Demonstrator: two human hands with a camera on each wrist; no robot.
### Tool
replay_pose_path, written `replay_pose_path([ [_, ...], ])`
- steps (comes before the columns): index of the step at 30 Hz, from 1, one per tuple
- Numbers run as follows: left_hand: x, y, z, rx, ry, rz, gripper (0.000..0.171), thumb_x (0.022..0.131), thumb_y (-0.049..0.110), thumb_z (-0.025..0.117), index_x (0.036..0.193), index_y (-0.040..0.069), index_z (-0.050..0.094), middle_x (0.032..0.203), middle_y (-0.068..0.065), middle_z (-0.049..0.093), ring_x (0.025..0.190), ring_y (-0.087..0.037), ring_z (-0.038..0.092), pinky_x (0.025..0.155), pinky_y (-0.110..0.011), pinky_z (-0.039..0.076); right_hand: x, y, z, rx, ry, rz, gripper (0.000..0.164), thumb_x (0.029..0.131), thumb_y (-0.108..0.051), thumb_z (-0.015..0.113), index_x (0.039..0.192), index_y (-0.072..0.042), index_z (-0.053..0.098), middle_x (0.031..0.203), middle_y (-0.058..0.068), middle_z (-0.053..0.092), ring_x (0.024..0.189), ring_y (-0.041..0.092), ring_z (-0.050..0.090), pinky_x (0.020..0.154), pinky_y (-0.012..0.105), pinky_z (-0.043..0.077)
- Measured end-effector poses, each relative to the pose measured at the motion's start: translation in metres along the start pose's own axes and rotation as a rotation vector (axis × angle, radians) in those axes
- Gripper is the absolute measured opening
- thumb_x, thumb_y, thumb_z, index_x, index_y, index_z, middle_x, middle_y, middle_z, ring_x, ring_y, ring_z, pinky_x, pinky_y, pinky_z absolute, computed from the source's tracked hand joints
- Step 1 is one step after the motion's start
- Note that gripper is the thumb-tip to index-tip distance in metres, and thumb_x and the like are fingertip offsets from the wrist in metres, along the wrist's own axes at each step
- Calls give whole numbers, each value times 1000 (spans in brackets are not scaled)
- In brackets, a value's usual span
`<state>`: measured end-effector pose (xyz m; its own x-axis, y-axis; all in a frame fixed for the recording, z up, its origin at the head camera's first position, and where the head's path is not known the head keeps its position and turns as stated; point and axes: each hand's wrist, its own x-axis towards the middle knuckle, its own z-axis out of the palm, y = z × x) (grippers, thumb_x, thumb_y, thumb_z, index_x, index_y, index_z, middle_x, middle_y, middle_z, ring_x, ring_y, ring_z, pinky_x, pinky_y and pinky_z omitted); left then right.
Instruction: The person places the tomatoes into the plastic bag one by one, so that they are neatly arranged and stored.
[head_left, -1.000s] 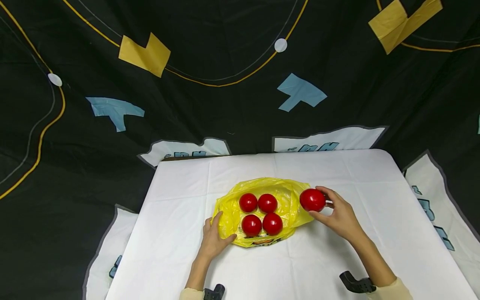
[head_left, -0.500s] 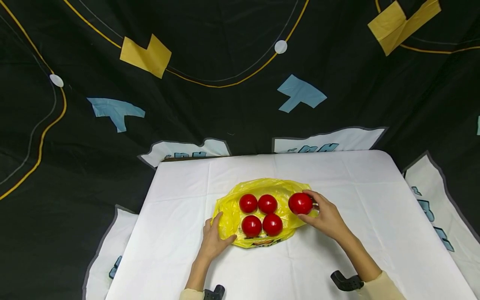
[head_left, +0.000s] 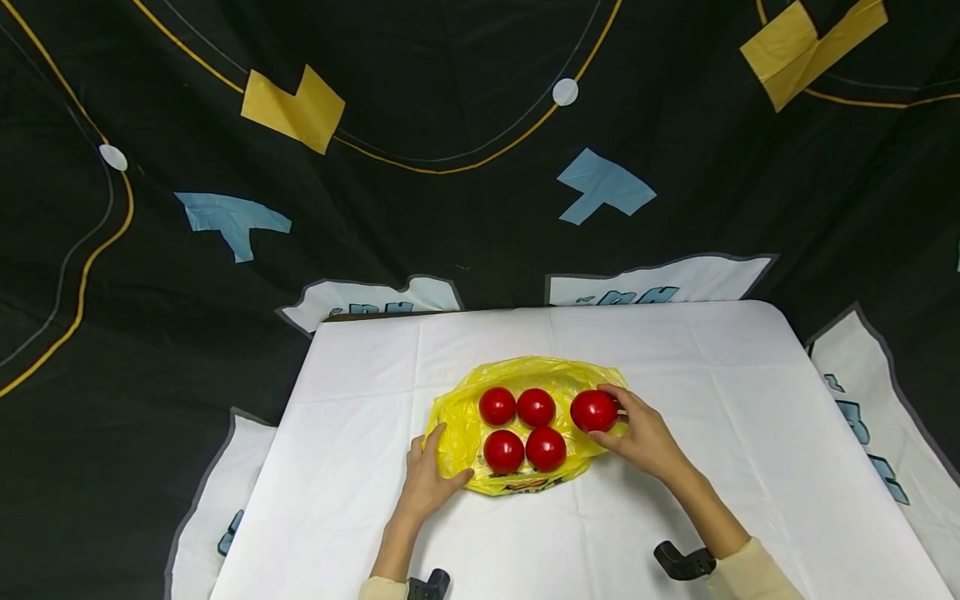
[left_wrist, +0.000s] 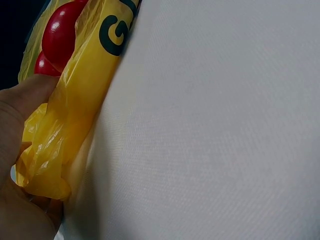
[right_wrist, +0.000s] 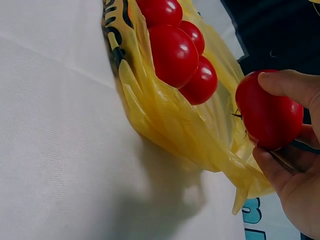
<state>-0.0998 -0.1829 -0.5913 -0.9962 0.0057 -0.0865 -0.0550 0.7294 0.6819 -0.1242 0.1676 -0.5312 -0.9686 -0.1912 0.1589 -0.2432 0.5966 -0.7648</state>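
A yellow plastic bag [head_left: 452, 421] with dark print lies on the white table, its mouth spread wide. Inside sit several red tomatoes, one of them a front tomato [head_left: 545, 449]. My left hand [head_left: 426, 485] holds the bag's left edge; in the left wrist view the thumb lies over the rim [left_wrist: 80, 65] and other fingers show beneath the plastic. Between thumb and fingers, my right hand [head_left: 645, 437] grips another tomato [head_left: 592, 412] over the bag's right side. The right wrist view shows this tomato [right_wrist: 270, 112] apart from those in the bag, its green stem facing them.
White cloth covers the table [head_left: 360, 392], with a rounded far right corner. Behind it hangs a black backdrop [head_left: 450, 225] with yellow, blue and white shapes. A black strap device [head_left: 682, 562] sits on the right wrist, another device [head_left: 429, 586] on the left.
My right hand has carried its tomato leftward, from the bag's right edge to over its right part. The left hand and the tomatoes in the bag stay in place.
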Motion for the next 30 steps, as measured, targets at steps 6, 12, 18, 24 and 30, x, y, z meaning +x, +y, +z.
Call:
replay_pose_path([
  [6, 0, 0, 0, -5, 1, 8, 90, 72, 33, 81, 145, 12, 33, 127, -16, 34, 114, -31, 37, 93, -48, 39, -1, 2, 3, 13, -13, -4, 70, 73, -16, 83, 132, -3, 48, 124, 18, 55, 100, 32, 61, 80, 40, 52],
  [12, 1, 0, 0, -4, -1, 3, 90, 72, 33, 81, 145, 12, 33, 127, -16, 34, 114, -31, 37, 93, -48, 39, 0, 2, 9, 22, -31, 16, 70, 72, -13, 83, 132, -4, 47, 125, 18, 53, 102, 33, 60, 81, 41, 52],
  [18, 1, -1, 0, -4, -1, 5, 89, 72, 33, 81, 145, 12, 34, 127, -16, 35, 114, -31, 37, 93, -49, 39, 1, 6, 16, 8, -32, 17, 71, 71, -12, 83, 132, -2, 48, 125, 18, 54, 103, 33, 59, 81, 41, 52],
  [24, 1, 0, 0, -14, 1, 10, 89, 72, 32, 81, 145, 12, 34, 127, -16, 35, 115, -31, 36, 94, -48, 38, 1, 10, 22, -14, -27, 1, 71, 71, -13, 84, 131, -2, 48, 127, 17, 53, 105, 32, 58, 83, 42, 51],
  [30, 1, 0, 0, -13, 0, 7, 89, 72, 33, 81, 145, 13, 34, 127, -16, 34, 115, -31, 36, 94, -48, 39, 1, 11, 24, -20, -30, -2, 71, 71, -13, 83, 132, -3, 48, 128, 18, 52, 105, 32, 58, 84, 44, 50],
])
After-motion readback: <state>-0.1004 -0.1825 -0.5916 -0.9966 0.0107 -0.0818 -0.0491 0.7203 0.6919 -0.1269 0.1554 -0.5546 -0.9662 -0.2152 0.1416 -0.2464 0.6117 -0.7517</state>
